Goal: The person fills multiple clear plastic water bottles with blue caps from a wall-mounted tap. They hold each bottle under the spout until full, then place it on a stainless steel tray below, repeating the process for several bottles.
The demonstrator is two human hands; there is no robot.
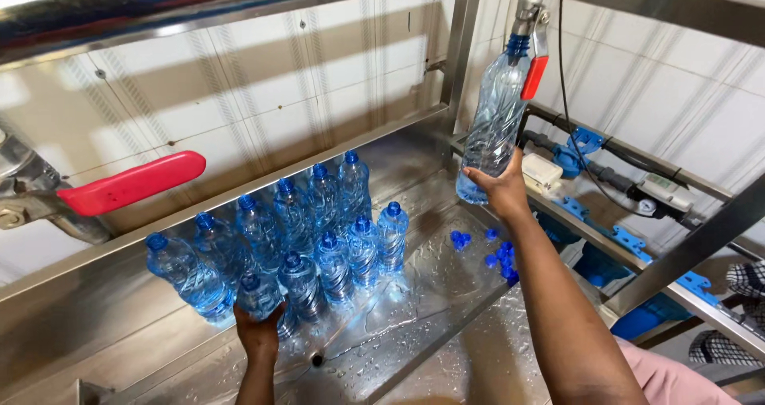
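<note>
Over wet steel tray (pixel 446 293), hands gripping ribbed clear plastic bottles (pixel 319 230)

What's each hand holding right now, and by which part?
Right hand holds a clear plastic bottle by its base, under the filling tap. Left hand grips a capped bottle around its lower body.

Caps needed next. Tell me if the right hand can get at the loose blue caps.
Probably not right now: the right hand is holding a bottle up under the filler nozzle. The caps lie uncovered just below it.

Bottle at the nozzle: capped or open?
Open: the bottle in the right hand has its bare neck under the nozzle.
</note>
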